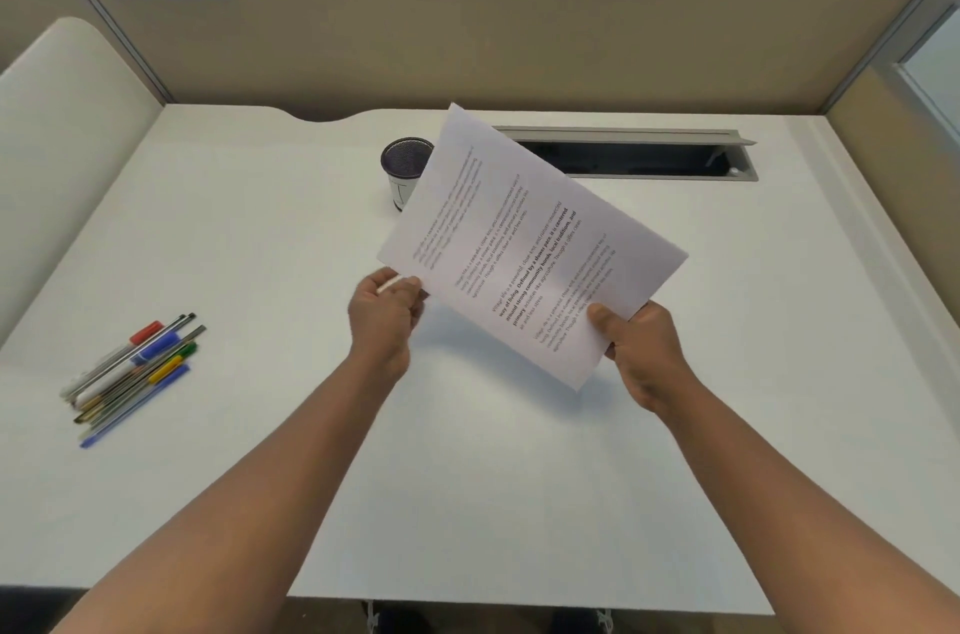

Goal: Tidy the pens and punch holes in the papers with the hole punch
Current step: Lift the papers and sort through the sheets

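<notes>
Both hands hold the papers (524,238) up off the desk (260,228), above its middle and tilted so that one corner points toward the back edge. The right hand (641,353) grips the lower right edge of the sheets, thumb lying on the printed face and fingers curled behind. The left hand (384,316) pinches the lower left corner between thumb and fingers; the frame is a little blurred there, so exactly how the fingers lie is hard to tell. The printed text runs slantwise across the top sheet. A loose bundle of pens (132,373) lies near the left edge of the desk, well apart from the papers, with red, blue, green and yellow caps among them, all pointing roughly the same slanted way. A dark mesh pen cup (405,168) stands upright toward the back of the desk, partly hidden behind the papers' upper left edge. A long cable slot (649,158) is open along the back edge at the right.
</notes>
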The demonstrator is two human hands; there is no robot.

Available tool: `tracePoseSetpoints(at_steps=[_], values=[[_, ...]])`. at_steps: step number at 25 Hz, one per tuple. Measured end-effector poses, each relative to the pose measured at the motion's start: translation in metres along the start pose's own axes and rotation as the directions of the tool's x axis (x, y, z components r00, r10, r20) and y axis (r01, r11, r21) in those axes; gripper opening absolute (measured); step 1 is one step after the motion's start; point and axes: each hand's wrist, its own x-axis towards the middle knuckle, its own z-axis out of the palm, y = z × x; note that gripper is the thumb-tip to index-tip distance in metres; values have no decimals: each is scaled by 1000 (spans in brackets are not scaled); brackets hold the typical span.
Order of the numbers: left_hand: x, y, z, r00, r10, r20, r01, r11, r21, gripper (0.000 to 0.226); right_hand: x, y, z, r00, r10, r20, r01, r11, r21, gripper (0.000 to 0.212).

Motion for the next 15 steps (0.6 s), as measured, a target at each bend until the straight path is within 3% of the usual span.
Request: tracePoseSetpoints(at_steps=[3,6,8,10,12,15], values=[[18,10,-20,979,204,-11,-185,907,378,78,4,-10,-17,998,-41,38,47,986,-157,23],[32,27,-31,961,157,230,-247,860,446,106,4,-18,-27,991,-57,124,88,961,-263,22],[38,37,-33,906,68,419,-247,888,389,93,2,-22,-29,979,-58,194,117,946,-304,23],[39,39,-33,841,17,540,-248,901,357,67,0,-24,-29,971,-69,228,143,935,-325,25],[32,30,-32,840,11,542,-237,907,348,44,-3,-21,-26,973,-94,209,162,928,-335,26],[17,14,-25,894,96,437,-263,904,337,20,-5,-12,-20,980,-145,134,183,920,-346,25]])
